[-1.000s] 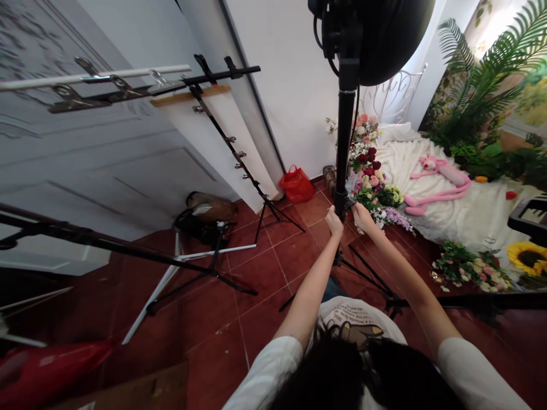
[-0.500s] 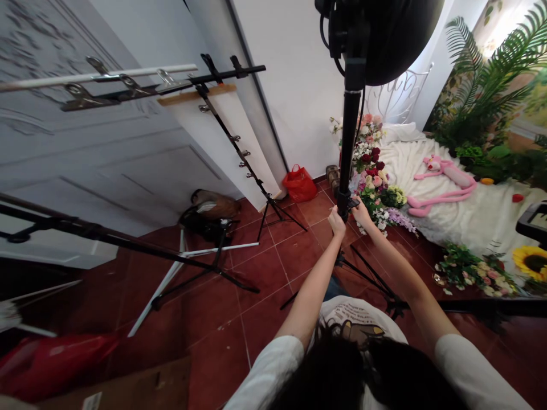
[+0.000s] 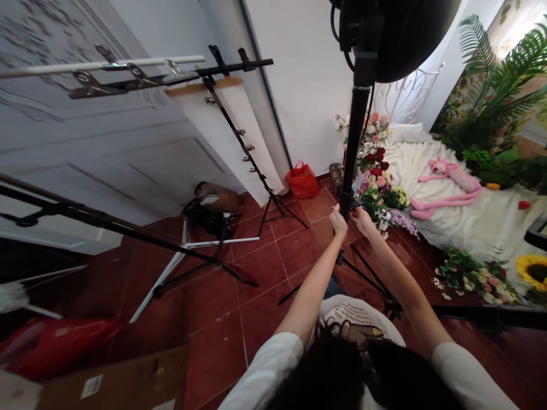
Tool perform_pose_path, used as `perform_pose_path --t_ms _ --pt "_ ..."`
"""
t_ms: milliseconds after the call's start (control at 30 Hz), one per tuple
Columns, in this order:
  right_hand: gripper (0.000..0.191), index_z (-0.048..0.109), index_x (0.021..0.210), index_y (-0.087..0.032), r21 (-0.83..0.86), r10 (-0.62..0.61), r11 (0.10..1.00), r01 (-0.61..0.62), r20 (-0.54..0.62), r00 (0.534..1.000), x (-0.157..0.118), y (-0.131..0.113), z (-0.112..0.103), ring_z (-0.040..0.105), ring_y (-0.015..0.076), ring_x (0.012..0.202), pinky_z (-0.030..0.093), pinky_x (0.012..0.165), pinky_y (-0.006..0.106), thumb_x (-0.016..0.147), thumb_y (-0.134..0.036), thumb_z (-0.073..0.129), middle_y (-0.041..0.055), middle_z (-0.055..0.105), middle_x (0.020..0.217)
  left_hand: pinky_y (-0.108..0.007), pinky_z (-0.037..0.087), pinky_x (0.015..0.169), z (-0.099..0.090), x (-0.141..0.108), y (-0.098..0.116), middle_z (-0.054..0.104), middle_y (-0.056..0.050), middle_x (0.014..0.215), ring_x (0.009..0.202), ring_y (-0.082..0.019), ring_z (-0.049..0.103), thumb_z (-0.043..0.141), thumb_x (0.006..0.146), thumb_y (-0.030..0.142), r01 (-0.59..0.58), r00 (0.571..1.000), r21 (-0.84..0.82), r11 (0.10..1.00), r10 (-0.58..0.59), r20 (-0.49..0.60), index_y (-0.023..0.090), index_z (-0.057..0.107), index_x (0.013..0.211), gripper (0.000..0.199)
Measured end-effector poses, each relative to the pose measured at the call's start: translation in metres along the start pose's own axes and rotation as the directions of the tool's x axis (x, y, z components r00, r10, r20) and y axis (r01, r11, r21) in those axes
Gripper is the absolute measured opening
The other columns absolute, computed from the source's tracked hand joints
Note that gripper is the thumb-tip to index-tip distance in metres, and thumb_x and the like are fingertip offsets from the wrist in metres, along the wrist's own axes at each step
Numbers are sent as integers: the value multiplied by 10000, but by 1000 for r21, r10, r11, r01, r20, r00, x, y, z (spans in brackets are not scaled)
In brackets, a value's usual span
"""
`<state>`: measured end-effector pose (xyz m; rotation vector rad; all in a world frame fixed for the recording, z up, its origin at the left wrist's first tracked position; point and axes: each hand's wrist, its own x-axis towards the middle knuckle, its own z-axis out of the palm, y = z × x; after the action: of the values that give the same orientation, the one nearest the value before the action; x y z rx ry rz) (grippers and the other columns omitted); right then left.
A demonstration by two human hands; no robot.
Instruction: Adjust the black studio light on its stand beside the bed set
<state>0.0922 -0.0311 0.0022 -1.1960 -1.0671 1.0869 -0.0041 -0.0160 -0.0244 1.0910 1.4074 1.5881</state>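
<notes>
In front of me rises a black light stand with a large dark lamp head on top. My left hand is wrapped round the stand's pole, just below a black clamp collar. On the collar's right side, my right hand is closed at its knob, most of which the fingers hide. A cable hangs along the upper pole. Below my hands the stand's legs spread over the floor.
Another black stand holds white backdrop sheets at the left. A red bag sits by the wall. Flowers and a pink plush toy on white cloth are at the right. A cardboard box lies lower left.
The view has shifted slightly, so the scene sits a little further right. My right hand has moved slightly down at the collar's knob; my left hand keeps its hold on the pole.
</notes>
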Motion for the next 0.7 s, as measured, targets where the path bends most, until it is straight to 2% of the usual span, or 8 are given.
perform_pose_path --t_ms 100,200,367,467,567,700 --pt "521 573 778 -269 139 103 984 -112 71 992 -10 2 -5 684 223 842 575 804 365 779 -790 588 35 701 807 -322 519 855 -1 0 2 727 -88 827 930 -225 695 413 1012 417 9 1000 20 1000 -9 -4 210 656 769 401" --pt "552 622 828 -266 188 173 961 -201 156 973 -14 4 -3 694 245 930 567 870 388 829 -810 531 57 730 871 -332 523 859 -1 -1 4 744 -107 859 940 -231 695 389 1010 339 4 1000 47 999 -3 -8 200 661 784 380" --pt "641 665 926 -272 146 117 978 -148 204 972 -16 6 12 680 274 1054 553 930 422 855 -869 442 65 742 940 -354 518 914 -1 -3 7 763 -132 926 994 -247 697 422 960 234 -11 1000 114 993 13 -22 192 655 783 295" --pt "668 676 939 -270 173 113 975 -142 168 979 -15 10 19 693 269 1049 567 925 413 848 -888 439 59 748 926 -345 525 873 -1 -3 6 758 -120 895 951 -242 705 378 979 259 -1 1000 96 995 3 -20 204 639 750 352" --pt "688 647 872 -269 221 99 968 -121 107 989 -10 16 24 705 257 945 582 863 393 823 -920 429 52 727 842 -322 527 818 -1 -3 5 749 -107 844 908 -231 701 356 1005 328 0 1000 74 997 2 -26 211 635 738 404" --pt "648 568 815 -269 197 79 978 -66 -59 995 1 22 29 642 220 800 566 786 362 808 -903 432 15 632 726 -328 528 831 -1 -2 3 740 -102 819 904 -232 700 361 1015 410 -20 999 58 998 22 -37 216 639 742 435"
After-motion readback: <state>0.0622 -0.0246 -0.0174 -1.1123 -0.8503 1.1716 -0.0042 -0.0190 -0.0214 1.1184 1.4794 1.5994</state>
